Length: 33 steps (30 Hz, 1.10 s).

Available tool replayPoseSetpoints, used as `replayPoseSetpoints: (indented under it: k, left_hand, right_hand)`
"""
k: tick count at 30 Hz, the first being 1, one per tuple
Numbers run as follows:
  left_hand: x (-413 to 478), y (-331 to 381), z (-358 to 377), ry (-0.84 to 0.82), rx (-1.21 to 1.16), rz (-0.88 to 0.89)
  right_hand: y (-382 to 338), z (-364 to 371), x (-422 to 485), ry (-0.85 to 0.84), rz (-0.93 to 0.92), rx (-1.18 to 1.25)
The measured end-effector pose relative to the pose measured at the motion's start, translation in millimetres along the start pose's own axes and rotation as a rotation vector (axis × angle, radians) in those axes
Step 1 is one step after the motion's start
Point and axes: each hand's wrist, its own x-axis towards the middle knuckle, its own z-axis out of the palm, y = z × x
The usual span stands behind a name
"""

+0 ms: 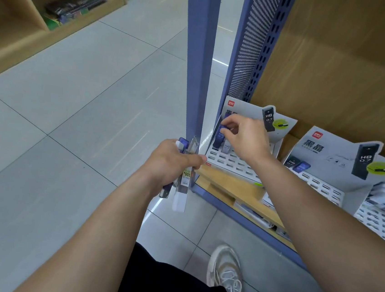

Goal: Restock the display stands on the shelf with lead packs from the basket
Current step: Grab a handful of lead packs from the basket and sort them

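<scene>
Lead pack [220, 135], blue, HB 0.7 label, is in the pinch of my right hand [246, 141] at the back-left corner of the stand [232, 165]; thumb and fingertips [230, 126] curl round its top end, closed on it. Long axis runs upright, leaning back with the stand's card, bottom end in or just at a slot, can't tell if seated. That slot lies straight below my fingers, so the coming move looks like a short push down along the pack's own axis, no sideways travel. Grey pack [226, 147] stands just beside it on the right, touching or nearly; blue one should stay parallel to it or it may jam. Slots nearer me look unfilled

Left hand [173, 161] grips the spares [181, 187], a bundle of blue and clear packs, fist closed round their middles, long axes upright, ends sticking out above and below the fist. It hangs off the shelf [225, 185] edge, just left of the stand, in front of the blue post [194, 74]. Spares lie left of my right fingers and nearer me, so the right hand is the one at the stand and does the placing, left only feeds. Second stand [320, 186] is further right, two packs at its back, well apart from both hands. Basket not in view
</scene>
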Motion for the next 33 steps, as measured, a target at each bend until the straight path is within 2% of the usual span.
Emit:
replayPoseSetpoints:
  k: [15, 24, 30, 33]
  left_hand:
    - [-0.6, 2.9, 1.3, 0.009, 0.015, 0.007]
    - [-1.4, 5.8, 6.0, -0.019, -0.039, -0.005]
    - [-5.6, 14.5, 12.0, -0.054, -0.102, -0.015]
    - [-6.3, 17.2, 13.0, -0.039, -0.104, -0.022]
  right_hand:
    - [10.6, 7.3, -2.3, -0.012, -0.114, -0.058]
    - [10.1, 13.8, 2.7, 0.039, -0.053, 0.018]
    - [2.6, 14.3, 6.4, -0.091, -0.125, -0.157]
    - [6.3, 11.6, 5.9, -0.110, -0.091, -0.112]
